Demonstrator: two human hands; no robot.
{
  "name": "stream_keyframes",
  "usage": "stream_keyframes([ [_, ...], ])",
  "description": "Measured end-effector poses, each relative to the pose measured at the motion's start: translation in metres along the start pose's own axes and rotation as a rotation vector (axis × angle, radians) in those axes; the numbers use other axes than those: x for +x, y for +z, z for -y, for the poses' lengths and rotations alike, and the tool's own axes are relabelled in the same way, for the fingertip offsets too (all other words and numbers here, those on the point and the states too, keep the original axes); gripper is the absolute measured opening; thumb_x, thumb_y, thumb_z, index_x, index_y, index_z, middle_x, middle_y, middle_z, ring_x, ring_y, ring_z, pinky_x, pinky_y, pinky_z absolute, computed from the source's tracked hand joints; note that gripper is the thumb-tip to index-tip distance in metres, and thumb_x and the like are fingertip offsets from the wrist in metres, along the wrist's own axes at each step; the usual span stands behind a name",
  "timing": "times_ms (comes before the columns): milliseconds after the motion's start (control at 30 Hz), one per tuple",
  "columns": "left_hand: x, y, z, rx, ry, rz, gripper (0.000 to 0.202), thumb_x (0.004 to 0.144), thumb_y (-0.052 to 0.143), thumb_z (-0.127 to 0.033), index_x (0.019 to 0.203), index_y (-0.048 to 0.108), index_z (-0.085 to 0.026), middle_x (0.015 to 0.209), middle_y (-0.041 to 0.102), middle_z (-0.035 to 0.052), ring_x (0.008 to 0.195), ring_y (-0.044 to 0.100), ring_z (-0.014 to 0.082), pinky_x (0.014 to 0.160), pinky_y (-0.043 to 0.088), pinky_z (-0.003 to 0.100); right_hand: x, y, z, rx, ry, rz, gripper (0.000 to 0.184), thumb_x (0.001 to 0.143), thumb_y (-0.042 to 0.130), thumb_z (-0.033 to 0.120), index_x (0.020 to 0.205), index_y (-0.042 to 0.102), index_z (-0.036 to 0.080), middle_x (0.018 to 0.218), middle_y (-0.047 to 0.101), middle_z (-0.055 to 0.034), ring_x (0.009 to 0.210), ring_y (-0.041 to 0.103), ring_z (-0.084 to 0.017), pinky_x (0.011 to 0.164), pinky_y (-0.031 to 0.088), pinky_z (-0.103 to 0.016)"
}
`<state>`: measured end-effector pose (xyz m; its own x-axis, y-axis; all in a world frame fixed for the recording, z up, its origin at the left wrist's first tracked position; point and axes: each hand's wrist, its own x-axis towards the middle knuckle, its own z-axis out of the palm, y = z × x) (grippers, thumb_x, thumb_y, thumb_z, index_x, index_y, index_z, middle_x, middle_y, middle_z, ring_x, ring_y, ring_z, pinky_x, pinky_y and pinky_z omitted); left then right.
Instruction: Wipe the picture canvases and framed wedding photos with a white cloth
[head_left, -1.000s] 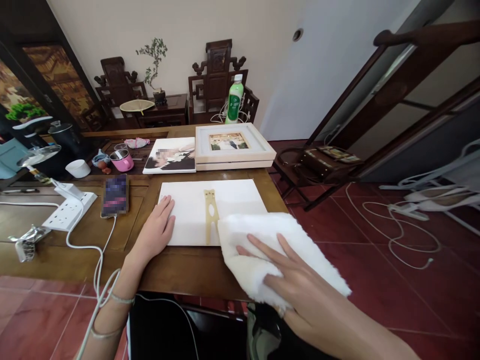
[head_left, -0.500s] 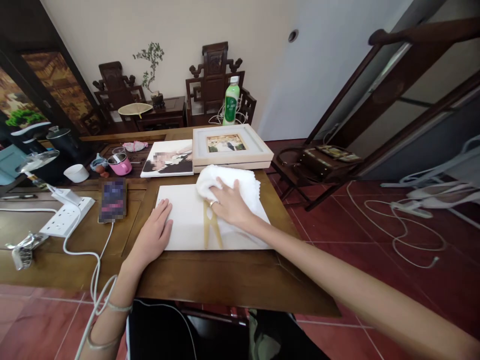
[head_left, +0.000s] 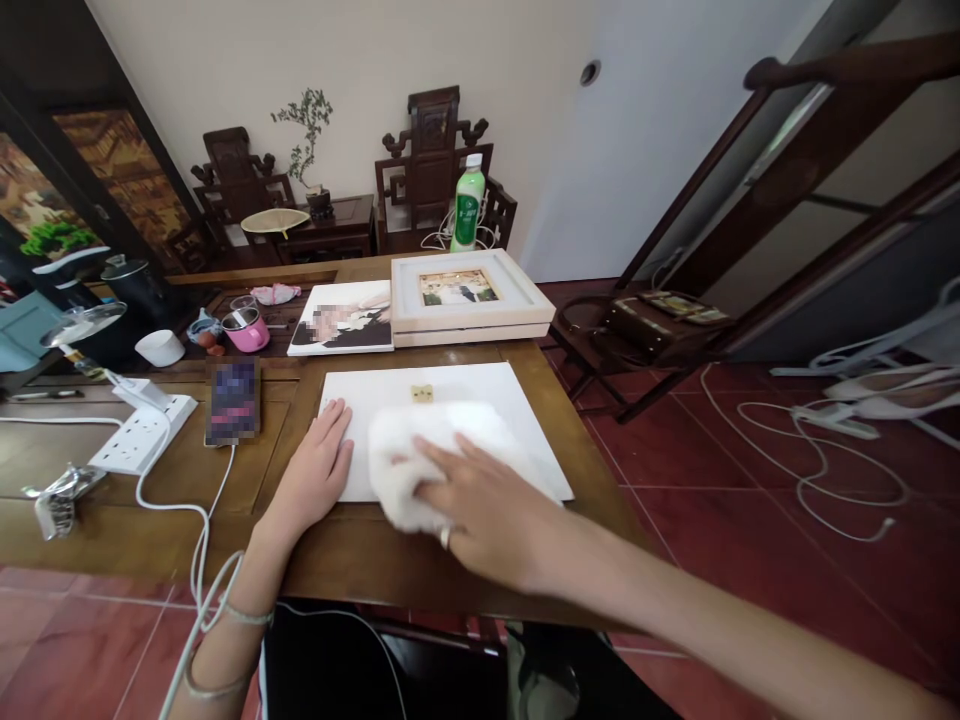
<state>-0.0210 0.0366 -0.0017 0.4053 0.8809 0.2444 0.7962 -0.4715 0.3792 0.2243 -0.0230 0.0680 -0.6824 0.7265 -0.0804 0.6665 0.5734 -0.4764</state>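
Observation:
A flat white panel lies on the wooden table, its near edge partly hidden by a white towel. My right hand, a ring on one finger, presses the bunched towel down over the panel's near part; both look smeared by motion. Above the towel a small gold-coloured fitting shows on the panel, while the legs below it are covered. My left hand rests with fingers stretched out on the panel's left edge.
Behind the panel are a thick white picture frame and a photo print. A green bottle stands at the back. Leftward are a phone, a white power strip with cables, and a pink cup.
My right hand has drawn the towel from the panel's far side toward its near edge, uncovering the top of the gold fitting and covering its legs. My left hand stays put.

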Motion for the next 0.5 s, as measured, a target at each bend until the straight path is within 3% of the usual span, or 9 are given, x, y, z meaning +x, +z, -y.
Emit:
stream_keyframes([
  [133,0.000,-0.001,-0.002,-0.006,-0.007,0.008,0.050,0.098,0.032,-0.033,0.142,0.040,-0.010,0.152,0.033,0.0161,0.143,0.025,0.0249,0.117,0.022,0.048,0.048,-0.009,-0.051,-0.137,0.056,-0.185,0.048,0.078,0.044,0.009,0.123,0.058,0.014,0.142,0.050,-0.0144,0.145,0.018,-0.028,0.116,0.013,-0.058],
  [233,0.000,-0.001,-0.003,-0.013,-0.008,0.008,0.049,0.098,0.032,-0.033,0.142,0.040,-0.011,0.152,0.033,0.0154,0.143,0.025,0.0253,0.117,0.022,0.048,0.077,-0.007,-0.064,-0.232,0.110,-0.247,0.047,0.081,0.043,0.010,0.126,0.056,0.015,0.143,0.049,-0.0141,0.144,0.021,-0.033,0.111,0.017,-0.065],
  [367,0.002,-0.003,-0.001,-0.010,-0.001,0.000,0.049,0.097,0.033,-0.031,0.141,0.040,-0.011,0.150,0.036,0.0168,0.142,0.029,0.0264,0.117,0.024,0.048,0.076,0.011,-0.038,-0.324,0.062,-0.245,0.043,0.083,0.047,0.012,0.125,0.059,0.018,0.151,0.036,-0.0150,0.143,0.017,-0.042,0.105,0.013,-0.075],
  [500,0.008,-0.006,0.001,0.060,0.015,0.044,0.050,0.094,0.033,-0.026,0.140,0.041,-0.008,0.144,0.042,0.0201,0.137,0.036,0.0286,0.114,0.029,0.047,0.036,0.029,0.004,-0.280,-0.127,-0.146,0.031,0.082,0.053,0.018,0.109,0.069,0.019,0.151,0.036,-0.0164,0.141,0.018,-0.045,0.105,0.011,-0.076],
])
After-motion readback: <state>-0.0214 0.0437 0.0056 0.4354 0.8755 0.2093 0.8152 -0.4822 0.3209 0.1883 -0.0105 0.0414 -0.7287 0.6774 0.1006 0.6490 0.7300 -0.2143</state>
